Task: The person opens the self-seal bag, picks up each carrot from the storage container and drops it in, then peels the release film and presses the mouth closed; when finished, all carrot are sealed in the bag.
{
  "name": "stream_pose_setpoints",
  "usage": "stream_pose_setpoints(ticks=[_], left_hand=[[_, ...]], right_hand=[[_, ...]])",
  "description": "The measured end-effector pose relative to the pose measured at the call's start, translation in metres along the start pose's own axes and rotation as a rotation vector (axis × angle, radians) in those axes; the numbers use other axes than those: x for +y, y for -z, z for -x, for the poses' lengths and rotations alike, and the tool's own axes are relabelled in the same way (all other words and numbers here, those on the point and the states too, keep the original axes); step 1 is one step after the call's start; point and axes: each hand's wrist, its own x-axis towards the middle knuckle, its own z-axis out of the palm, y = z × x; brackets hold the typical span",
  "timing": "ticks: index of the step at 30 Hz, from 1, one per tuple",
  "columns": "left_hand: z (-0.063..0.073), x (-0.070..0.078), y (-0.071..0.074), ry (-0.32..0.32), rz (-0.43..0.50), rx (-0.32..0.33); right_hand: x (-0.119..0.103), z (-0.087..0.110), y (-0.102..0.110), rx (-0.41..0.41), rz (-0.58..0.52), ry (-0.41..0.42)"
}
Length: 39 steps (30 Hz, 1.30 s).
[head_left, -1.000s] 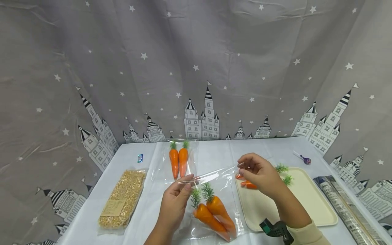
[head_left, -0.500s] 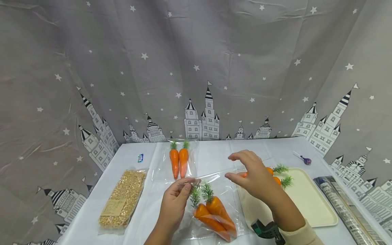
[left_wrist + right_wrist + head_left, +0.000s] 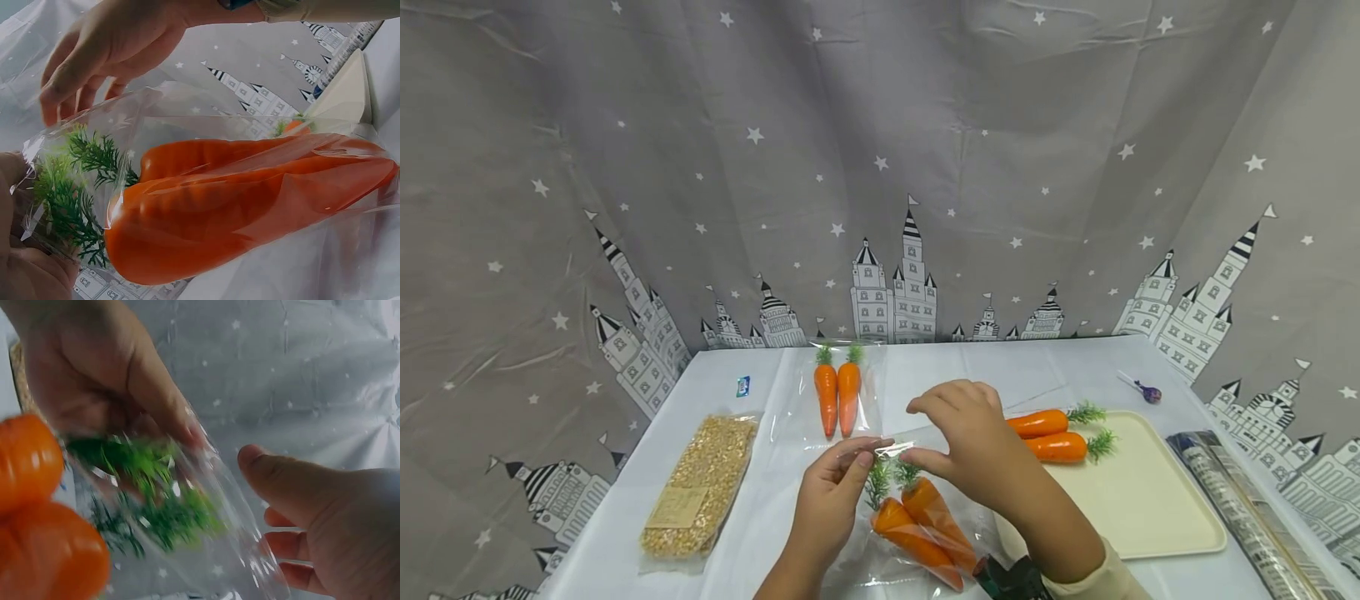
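My left hand (image 3: 829,500) pinches the top edge of a clear plastic bag (image 3: 140,112) at its left corner. Two orange carrots (image 3: 917,533) with green leafy tops lie inside, leaves towards the hand. The left wrist view shows the carrots large, with the film (image 3: 300,187) drawn over them. Over the right part of the bag's top edge is my right hand (image 3: 981,450), thumb and fingers spread apart. In the right wrist view the thumb of that right hand (image 3: 331,519) stands just off the film, and its fingertips are right at the bag's edge.
A second bag with two carrots (image 3: 837,392) lies at the back. On the left are a pack of yellow kernels (image 3: 703,483) and a small blue packet (image 3: 742,387). A cream tray (image 3: 1142,500) bears two carrots (image 3: 1052,435); beyond it are a lollipop (image 3: 1150,393) and a rolled film (image 3: 1255,508).
My right hand has let go of the bag's right corner and moved left along the top edge, uncovering the carrots on the tray. My left hand keeps its pinch in place.
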Motion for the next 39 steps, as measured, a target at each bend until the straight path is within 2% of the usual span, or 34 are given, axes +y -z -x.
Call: stream_pose_setpoints(ticks=[6,16,21,29,39], left_hand=[[0.001,-0.001,-0.001,-0.049,-0.011,-0.017],[0.001,-0.006,-0.001,-0.104,0.054,-0.063],[0.001,-0.005,-0.001,-0.113,0.043,-0.061],[0.001,-0.003,0.001,-0.12,0.019,-0.056],[0.002,0.002,0.001,-0.073,-0.013,-0.025]], right_hand=[[-0.011,-0.007,-0.009,-0.051,0.01,0.021],[-0.012,-0.009,-0.018,-0.072,0.06,0.05],[-0.012,-0.009,-0.019,-0.071,0.069,0.052],[-0.01,-0.009,-0.016,-0.121,0.038,0.002],[-0.003,-0.007,-0.006,-0.192,0.05,-0.068]])
